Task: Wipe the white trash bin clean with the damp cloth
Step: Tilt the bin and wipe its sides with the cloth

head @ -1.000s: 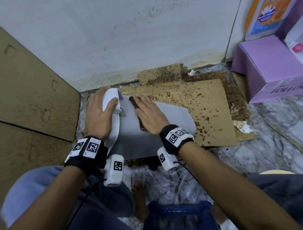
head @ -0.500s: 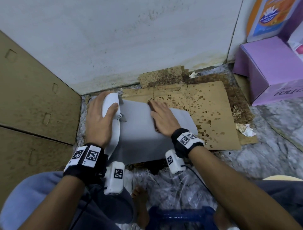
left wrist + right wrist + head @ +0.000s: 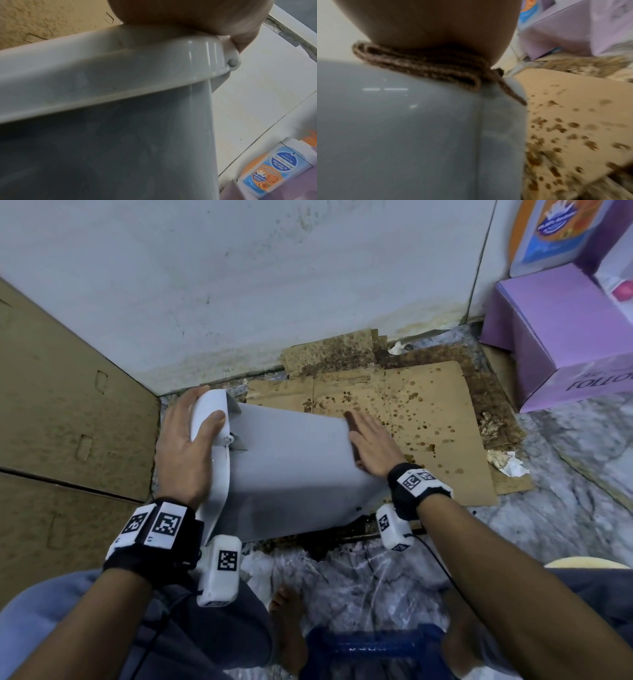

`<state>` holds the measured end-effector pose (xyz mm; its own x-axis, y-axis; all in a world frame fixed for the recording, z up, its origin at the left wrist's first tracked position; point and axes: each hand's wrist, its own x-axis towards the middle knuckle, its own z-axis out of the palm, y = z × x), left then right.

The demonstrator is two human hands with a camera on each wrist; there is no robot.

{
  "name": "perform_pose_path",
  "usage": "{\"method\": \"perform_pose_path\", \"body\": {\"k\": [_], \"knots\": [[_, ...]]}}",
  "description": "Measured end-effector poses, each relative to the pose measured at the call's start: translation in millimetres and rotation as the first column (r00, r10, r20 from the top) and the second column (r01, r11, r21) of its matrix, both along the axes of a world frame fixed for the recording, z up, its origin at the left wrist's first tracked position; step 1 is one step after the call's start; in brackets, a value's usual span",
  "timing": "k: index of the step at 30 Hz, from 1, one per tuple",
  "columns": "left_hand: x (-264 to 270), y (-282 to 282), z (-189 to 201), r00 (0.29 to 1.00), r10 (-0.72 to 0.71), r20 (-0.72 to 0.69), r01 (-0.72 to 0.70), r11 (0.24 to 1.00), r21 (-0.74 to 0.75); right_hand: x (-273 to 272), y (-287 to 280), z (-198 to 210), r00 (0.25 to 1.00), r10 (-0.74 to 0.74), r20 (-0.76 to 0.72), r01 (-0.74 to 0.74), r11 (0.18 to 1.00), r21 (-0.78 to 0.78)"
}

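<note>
The white trash bin (image 3: 287,470) lies tipped on its side on stained cardboard, its lid end to the left. My left hand (image 3: 185,446) grips the lid rim (image 3: 120,75), thumb over the top and fingers behind it. My right hand (image 3: 370,450) lies flat with straight fingers on the bin's right edge and presses a folded brown cloth (image 3: 426,63) against it. In the head view only a dark strip of the cloth (image 3: 352,436) shows under the palm. The bin wall (image 3: 402,135) looks glossy below the cloth.
A white wall (image 3: 239,285) runs behind the bin and a cardboard panel (image 3: 68,412) stands at the left. Spotted cardboard (image 3: 428,422) covers the floor to the right, with crumpled paper scraps (image 3: 507,463). A purple box (image 3: 565,344) and a soap carton (image 3: 555,231) stand at the far right.
My right hand has slid the cloth rightward across the bin's upper side to its right edge. The left hand has kept its grip on the lid rim.
</note>
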<state>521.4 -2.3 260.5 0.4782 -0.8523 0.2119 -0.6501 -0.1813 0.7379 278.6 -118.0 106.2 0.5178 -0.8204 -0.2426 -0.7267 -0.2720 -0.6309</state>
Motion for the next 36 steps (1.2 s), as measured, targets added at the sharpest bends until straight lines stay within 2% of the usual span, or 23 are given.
{"method": "perform_pose_path", "body": {"k": [3,4,6,11,15,19,23,26,30,33,36], "knots": [[-3.1,-3.4,0.6,1.000,-0.024,0.003,0.024,1.000,-0.020,-17.8,-1.3,-12.3,0.987,-0.161,-0.009,0.161,0.985,0.056],[-3.0,-4.1,0.4,1.000,-0.022,0.014,0.023,1.000,-0.020,-16.0,-1.7,-12.3,0.987,-0.161,-0.011,0.162,0.985,0.067],[-0.2,-3.7,-0.1,0.999,-0.012,0.034,0.012,1.000,-0.008,-4.9,1.9,-3.1,0.994,-0.109,-0.022,0.111,0.992,0.067],[4.5,-2.5,-2.5,1.000,-0.001,0.020,0.001,1.000,0.016,33.6,29.9,40.6,0.984,-0.002,0.178,0.003,1.000,-0.008],[8.0,0.2,-2.9,1.000,0.017,-0.011,-0.017,1.000,0.006,39.7,36.3,41.3,0.972,0.040,0.231,-0.030,0.999,-0.043],[5.1,-0.1,-3.2,0.999,0.021,-0.042,-0.021,1.000,0.002,16.0,24.8,20.2,0.980,-0.083,0.179,0.083,0.997,0.007],[3.5,-0.8,-3.7,0.999,0.011,-0.050,-0.012,1.000,-0.008,-20.5,8.6,-24.8,0.986,-0.166,-0.012,0.166,0.985,0.051],[4.3,-1.8,-3.3,0.999,0.008,-0.047,-0.008,1.000,0.001,-21.8,0.6,-47.1,0.976,-0.209,-0.062,0.214,0.973,0.084],[3.4,-2.5,-1.6,0.999,0.014,-0.030,-0.014,1.000,0.016,0.5,10.1,-10.5,0.978,-0.204,0.045,0.199,0.975,0.094],[-1.6,-4.7,1.6,1.000,0.004,-0.008,-0.004,0.999,0.034,29.6,25.2,28.6,0.974,-0.126,0.189,0.123,0.992,0.028],[0.3,-2.6,1.9,1.000,0.003,-0.013,-0.002,1.000,0.021,60.7,43.3,58.3,0.966,-0.014,0.260,0.033,0.997,-0.067]]}}
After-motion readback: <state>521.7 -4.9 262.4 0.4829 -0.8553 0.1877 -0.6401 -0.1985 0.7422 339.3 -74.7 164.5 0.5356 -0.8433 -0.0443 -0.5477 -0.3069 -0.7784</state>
